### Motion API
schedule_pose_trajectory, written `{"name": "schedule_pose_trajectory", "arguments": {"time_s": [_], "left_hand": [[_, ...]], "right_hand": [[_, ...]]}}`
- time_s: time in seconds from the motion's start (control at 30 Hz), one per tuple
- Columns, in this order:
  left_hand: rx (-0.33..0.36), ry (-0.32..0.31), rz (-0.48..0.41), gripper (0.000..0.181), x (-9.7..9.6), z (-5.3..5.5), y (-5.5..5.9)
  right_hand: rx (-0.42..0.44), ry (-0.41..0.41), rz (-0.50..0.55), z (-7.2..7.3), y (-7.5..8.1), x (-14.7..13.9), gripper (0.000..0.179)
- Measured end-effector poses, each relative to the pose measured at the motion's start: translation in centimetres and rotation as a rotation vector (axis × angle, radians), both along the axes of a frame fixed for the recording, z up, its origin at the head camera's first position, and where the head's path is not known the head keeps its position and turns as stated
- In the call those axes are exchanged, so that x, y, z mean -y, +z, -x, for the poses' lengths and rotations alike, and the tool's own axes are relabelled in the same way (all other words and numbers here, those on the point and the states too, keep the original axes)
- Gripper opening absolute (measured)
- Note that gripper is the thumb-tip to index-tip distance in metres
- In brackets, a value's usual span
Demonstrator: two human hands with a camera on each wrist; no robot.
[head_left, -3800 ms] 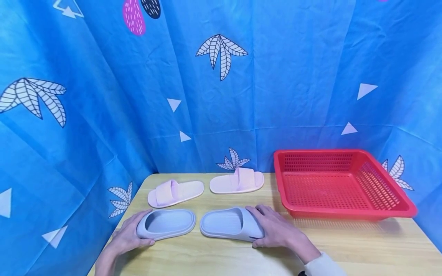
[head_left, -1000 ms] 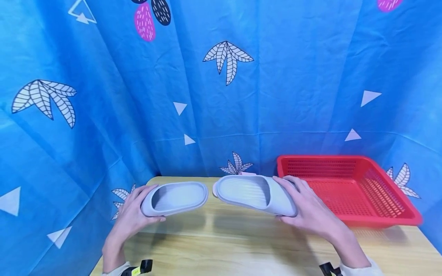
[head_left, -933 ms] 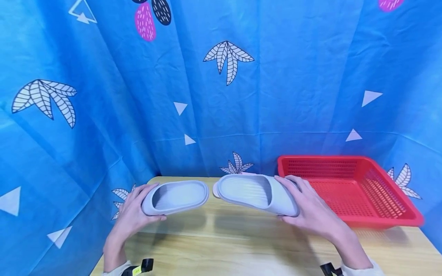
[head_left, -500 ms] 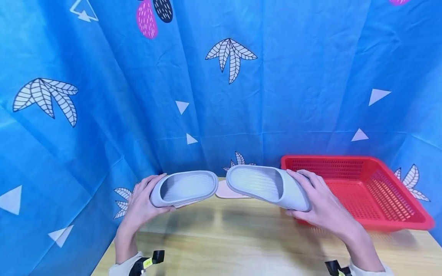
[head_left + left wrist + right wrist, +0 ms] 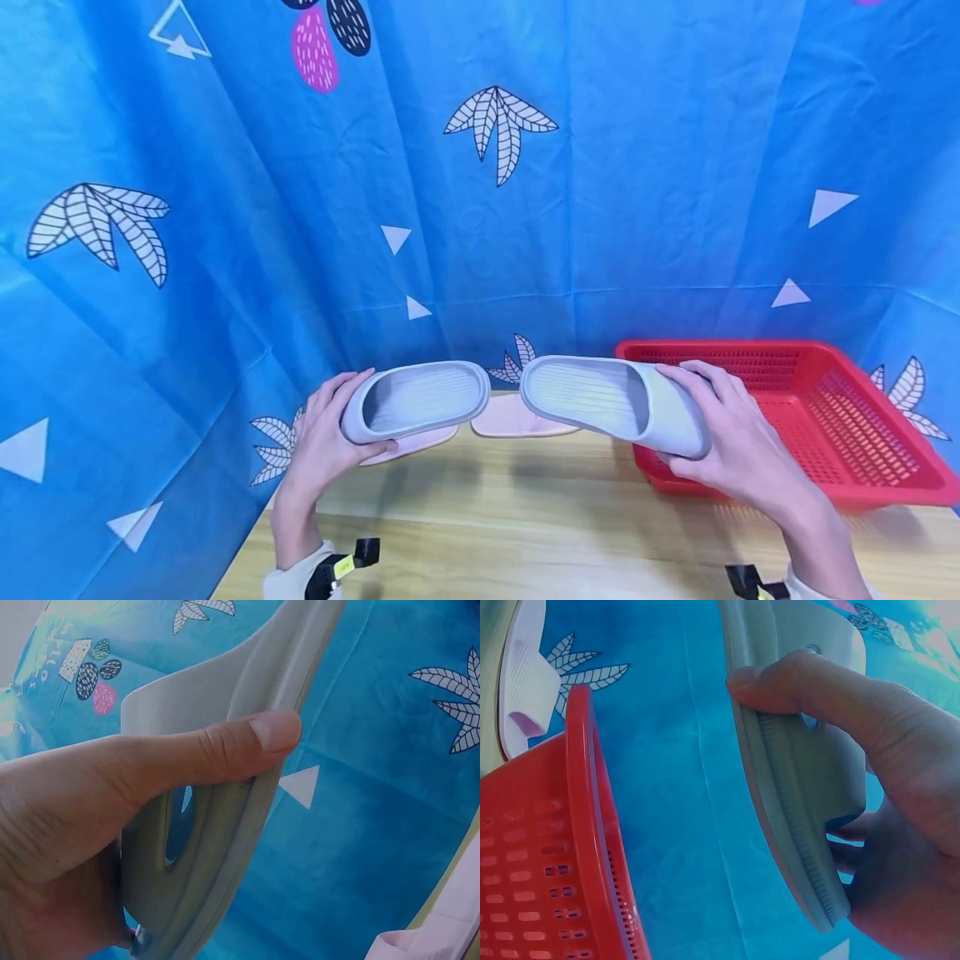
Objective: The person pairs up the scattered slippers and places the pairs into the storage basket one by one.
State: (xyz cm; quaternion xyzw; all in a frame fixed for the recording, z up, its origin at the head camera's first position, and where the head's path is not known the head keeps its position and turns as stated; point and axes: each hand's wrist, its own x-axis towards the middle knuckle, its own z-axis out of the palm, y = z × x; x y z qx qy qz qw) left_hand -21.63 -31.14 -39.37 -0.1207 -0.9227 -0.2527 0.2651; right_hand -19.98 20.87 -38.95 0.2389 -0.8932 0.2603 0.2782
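Observation:
My left hand [image 5: 330, 433] grips a pale grey-blue slipper [image 5: 427, 398] by its toe end, thumb along the sole edge in the left wrist view. A matching slipper [image 5: 585, 392] is held at the toe by my right hand [image 5: 738, 442], its thumb pressing the sole rim in the right wrist view. Both slippers are raised above the table, heels pointing at each other with a small gap. Behind and below them lie two pink slippers: the left one [image 5: 420, 442] is mostly hidden, and the right one [image 5: 513, 417] shows only its heel part.
A red perforated basket [image 5: 795, 492] stands at the right of the wooden table [image 5: 480, 533], partly behind my right hand. A blue patterned curtain [image 5: 480, 208] hangs along the back and left sides.
Both hands lifted the grey-blue slippers off the table, where they lay at first. In the last second the hands have shifted rightward and the gap between the heels has widened.

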Motion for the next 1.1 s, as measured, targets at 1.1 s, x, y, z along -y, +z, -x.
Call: {"name": "schedule_pose_trajectory", "arguments": {"time_s": [1.1], "left_hand": [[-0.148, 0.063, 0.093, 0.104, -1.4, 0.0, 0.5]], "right_hand": [[-0.094, -0.049, 0.058, -0.6, 0.9, -2.5, 0.13]]}}
